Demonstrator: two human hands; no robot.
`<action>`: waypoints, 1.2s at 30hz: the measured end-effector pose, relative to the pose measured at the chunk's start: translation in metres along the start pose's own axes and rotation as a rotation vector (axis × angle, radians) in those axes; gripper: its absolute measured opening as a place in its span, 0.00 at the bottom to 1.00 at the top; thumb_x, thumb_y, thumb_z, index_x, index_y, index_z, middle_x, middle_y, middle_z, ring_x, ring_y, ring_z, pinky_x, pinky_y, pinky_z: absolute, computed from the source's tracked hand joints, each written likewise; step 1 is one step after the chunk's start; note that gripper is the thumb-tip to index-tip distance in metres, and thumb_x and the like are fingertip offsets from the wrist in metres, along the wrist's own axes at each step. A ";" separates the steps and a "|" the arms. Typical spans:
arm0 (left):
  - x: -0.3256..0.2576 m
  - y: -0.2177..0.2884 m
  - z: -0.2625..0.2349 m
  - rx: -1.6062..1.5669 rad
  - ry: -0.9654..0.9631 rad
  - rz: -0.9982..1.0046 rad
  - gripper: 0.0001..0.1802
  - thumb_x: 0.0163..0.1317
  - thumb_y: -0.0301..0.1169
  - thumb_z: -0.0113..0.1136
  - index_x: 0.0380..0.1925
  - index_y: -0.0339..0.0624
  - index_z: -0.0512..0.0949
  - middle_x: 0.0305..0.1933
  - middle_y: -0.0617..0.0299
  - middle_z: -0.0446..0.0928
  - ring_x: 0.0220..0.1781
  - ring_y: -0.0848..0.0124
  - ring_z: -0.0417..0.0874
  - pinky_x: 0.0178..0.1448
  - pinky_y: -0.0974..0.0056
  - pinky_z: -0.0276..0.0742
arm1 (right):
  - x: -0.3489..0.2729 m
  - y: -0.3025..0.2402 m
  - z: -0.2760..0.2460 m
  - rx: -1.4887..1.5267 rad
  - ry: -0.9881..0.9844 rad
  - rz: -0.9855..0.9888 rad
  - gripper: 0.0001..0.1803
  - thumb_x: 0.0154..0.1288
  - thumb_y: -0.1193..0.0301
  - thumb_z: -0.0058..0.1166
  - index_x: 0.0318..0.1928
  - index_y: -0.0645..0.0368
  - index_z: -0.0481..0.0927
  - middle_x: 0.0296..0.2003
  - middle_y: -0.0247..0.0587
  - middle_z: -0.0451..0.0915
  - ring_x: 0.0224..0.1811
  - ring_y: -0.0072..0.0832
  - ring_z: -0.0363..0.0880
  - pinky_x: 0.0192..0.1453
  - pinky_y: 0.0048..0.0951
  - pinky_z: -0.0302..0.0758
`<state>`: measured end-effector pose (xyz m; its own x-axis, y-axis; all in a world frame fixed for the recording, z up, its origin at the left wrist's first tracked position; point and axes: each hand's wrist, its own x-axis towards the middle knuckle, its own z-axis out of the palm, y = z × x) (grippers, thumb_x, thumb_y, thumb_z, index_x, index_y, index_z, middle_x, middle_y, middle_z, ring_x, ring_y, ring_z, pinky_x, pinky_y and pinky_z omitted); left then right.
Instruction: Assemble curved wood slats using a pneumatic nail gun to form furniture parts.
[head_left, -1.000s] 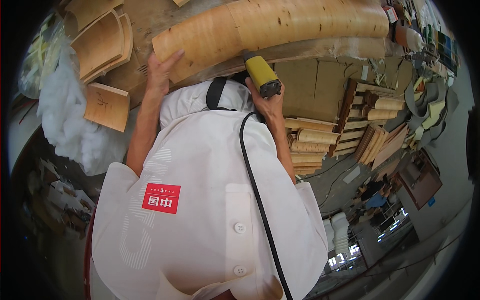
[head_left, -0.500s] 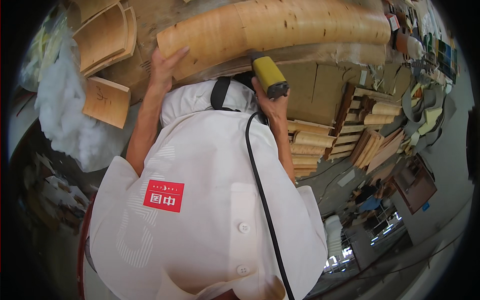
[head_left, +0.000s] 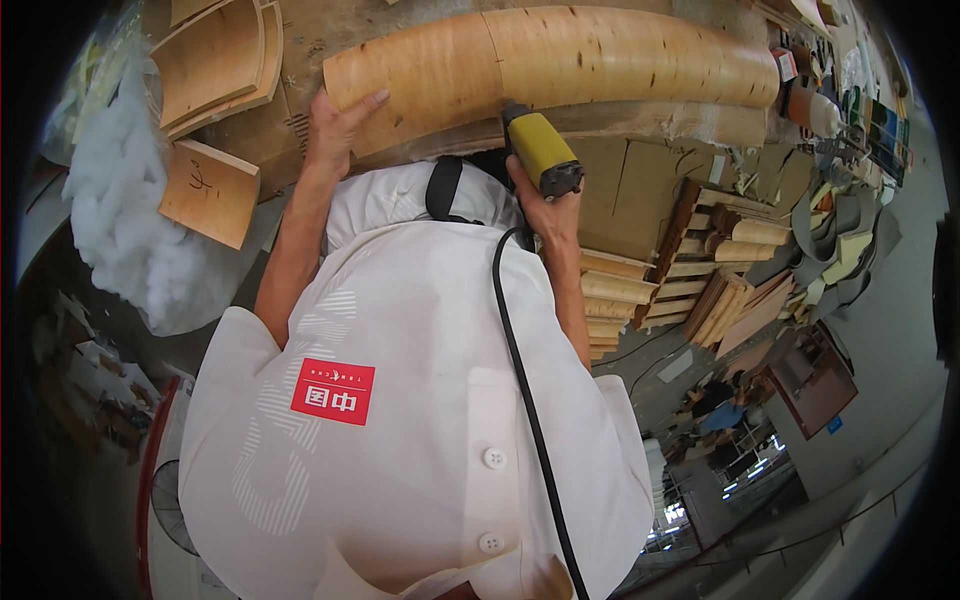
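Observation:
A long curved plywood panel (head_left: 610, 60) arches across the workbench in front of me, with a seam across its left part. My left hand (head_left: 338, 130) grips its near left corner, thumb lying on the face and the other fingers around the edge, partly hidden. My right hand (head_left: 548, 208) is closed around a yellow-and-black hand-held power tool (head_left: 543, 150). The tool's black head meets the panel's near edge, close to the seam; its exact contact is hidden. A thick black cord (head_left: 520, 375) runs from near my right hand down over my white shirt.
Curved plywood pieces (head_left: 215, 65) and a smaller marked piece (head_left: 212, 192) lie at left, beside white fluffy stuffing (head_left: 125, 225). On the right stand a wooden pallet (head_left: 675, 255) and stacked curved boards (head_left: 612, 300). A bottle (head_left: 812, 110) and assorted tools sit at the bench's right end.
The whole view has shifted slightly. My left hand keeps its grip on the panel, and the tool in my right hand stays near the seam.

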<state>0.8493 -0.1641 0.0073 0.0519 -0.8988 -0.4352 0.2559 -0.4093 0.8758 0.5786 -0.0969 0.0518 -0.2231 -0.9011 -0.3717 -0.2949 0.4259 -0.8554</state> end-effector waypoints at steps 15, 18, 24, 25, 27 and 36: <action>0.001 0.006 0.006 -0.010 0.004 0.012 0.26 0.54 0.25 0.69 0.53 0.34 0.72 0.50 0.57 0.79 0.50 0.69 0.79 0.56 0.64 0.75 | 0.005 -0.028 0.004 -0.065 0.027 -0.119 0.16 0.53 0.70 0.67 0.40 0.66 0.81 0.30 0.39 0.82 0.31 0.23 0.78 0.38 0.26 0.74; 0.002 0.004 0.003 -0.015 0.006 0.030 0.26 0.53 0.26 0.69 0.53 0.34 0.72 0.50 0.57 0.79 0.49 0.69 0.80 0.55 0.65 0.75 | 0.003 -0.025 0.004 -0.079 0.020 -0.045 0.17 0.54 0.69 0.67 0.40 0.67 0.81 0.29 0.38 0.83 0.31 0.23 0.78 0.38 0.26 0.75; 0.000 0.004 0.002 -0.008 0.006 0.035 0.26 0.53 0.27 0.69 0.52 0.34 0.73 0.49 0.57 0.79 0.49 0.70 0.79 0.55 0.65 0.74 | -0.004 -0.012 -0.006 0.009 0.139 0.039 0.16 0.55 0.68 0.67 0.40 0.65 0.80 0.26 0.34 0.80 0.24 0.20 0.76 0.30 0.24 0.73; 0.000 0.002 0.001 -0.004 0.008 0.043 0.26 0.52 0.27 0.70 0.51 0.34 0.73 0.49 0.57 0.79 0.50 0.70 0.79 0.55 0.65 0.74 | -0.007 -0.018 -0.010 0.032 0.143 0.082 0.15 0.56 0.67 0.67 0.41 0.62 0.80 0.24 0.32 0.78 0.20 0.18 0.74 0.26 0.23 0.71; 0.001 0.001 0.001 0.002 0.022 0.045 0.26 0.53 0.28 0.70 0.51 0.34 0.73 0.49 0.57 0.79 0.49 0.70 0.79 0.54 0.65 0.74 | -0.011 -0.018 -0.017 0.045 0.186 0.094 0.15 0.56 0.68 0.67 0.41 0.62 0.80 0.24 0.32 0.78 0.21 0.18 0.74 0.25 0.22 0.71; -0.053 -0.016 -0.003 0.164 0.536 0.422 0.18 0.59 0.29 0.65 0.45 0.35 0.72 0.38 0.60 0.77 0.39 0.73 0.78 0.47 0.70 0.75 | -0.034 -0.029 -0.070 0.135 0.413 -0.035 0.14 0.59 0.73 0.63 0.45 0.64 0.78 0.35 0.37 0.81 0.21 0.20 0.74 0.27 0.24 0.72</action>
<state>0.8457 -0.1092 0.0157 0.5942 -0.8023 -0.0569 -0.0376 -0.0984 0.9944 0.5295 -0.0728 0.1143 -0.5760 -0.7952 -0.1894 -0.1913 0.3563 -0.9146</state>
